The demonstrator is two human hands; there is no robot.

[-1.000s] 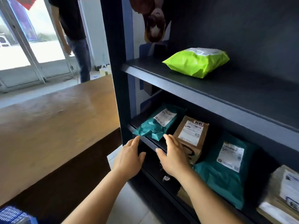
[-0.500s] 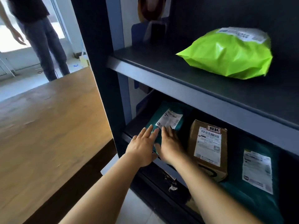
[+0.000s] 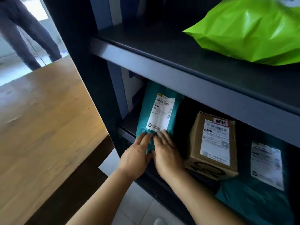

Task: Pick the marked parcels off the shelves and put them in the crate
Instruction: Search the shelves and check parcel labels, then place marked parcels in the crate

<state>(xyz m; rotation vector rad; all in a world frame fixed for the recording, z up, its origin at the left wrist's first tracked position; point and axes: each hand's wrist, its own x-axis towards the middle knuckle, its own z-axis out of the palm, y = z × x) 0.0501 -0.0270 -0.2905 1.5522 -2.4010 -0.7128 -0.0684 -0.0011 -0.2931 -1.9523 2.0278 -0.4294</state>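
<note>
A teal mailer parcel with a white label lies on the lower shelf at its left end. My left hand and my right hand rest side by side on its near end, fingers laid fairly straight over the plastic. Whether the thumbs reach under the edge I cannot tell. To the right stand a cardboard box with a label and a second teal parcel. A bright green parcel lies on the upper shelf. No crate is in view.
The dark shelf unit has a grey front rail just above my hands and a dark upright post on the left. A wooden table stands close on the left. A person's legs are at the far left.
Both hands have reached from the shelf's front edge onto the near end of the left teal parcel. My view has moved closer to the shelves.
</note>
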